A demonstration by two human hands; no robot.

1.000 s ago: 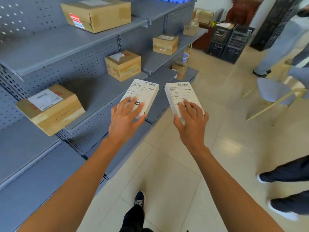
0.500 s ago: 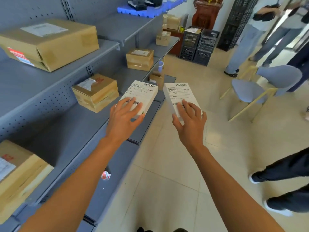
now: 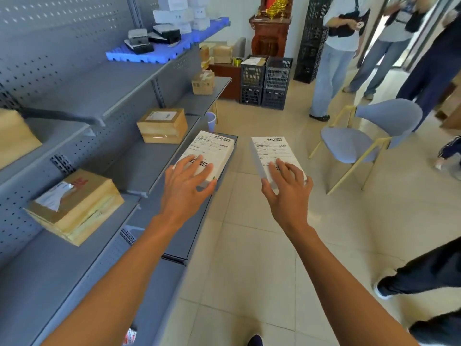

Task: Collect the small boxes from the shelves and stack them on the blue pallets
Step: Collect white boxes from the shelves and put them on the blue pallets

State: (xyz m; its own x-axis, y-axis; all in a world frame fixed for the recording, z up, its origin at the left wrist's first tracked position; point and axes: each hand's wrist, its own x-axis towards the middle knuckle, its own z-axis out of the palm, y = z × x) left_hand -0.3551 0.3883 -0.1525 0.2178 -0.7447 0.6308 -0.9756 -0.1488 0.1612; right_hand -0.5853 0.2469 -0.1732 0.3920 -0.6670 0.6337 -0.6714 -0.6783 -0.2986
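I carry two small white boxes with barcode labels out in front of me. My left hand (image 3: 187,184) grips the near end of the left white box (image 3: 211,148). My right hand (image 3: 287,186) grips the near end of the right white box (image 3: 272,149). Both boxes are held level above the floor beside the grey shelves (image 3: 149,161). A blue pallet (image 3: 159,53) lies on the top shelf ahead at the left, with several small white and black boxes stacked on it.
Brown cardboard boxes (image 3: 163,124) sit on the shelves to my left. A blue chair (image 3: 361,143) stands on the right. Black crates (image 3: 265,82) are stacked ahead by a wooden cabinet. People stand at the right, legs reaching into the aisle (image 3: 419,270).
I have walked forward along the shelves with both boxes; the blue pallet and crates are nearer, and the shelf boxes have slid past on my left. Both grips are unchanged.
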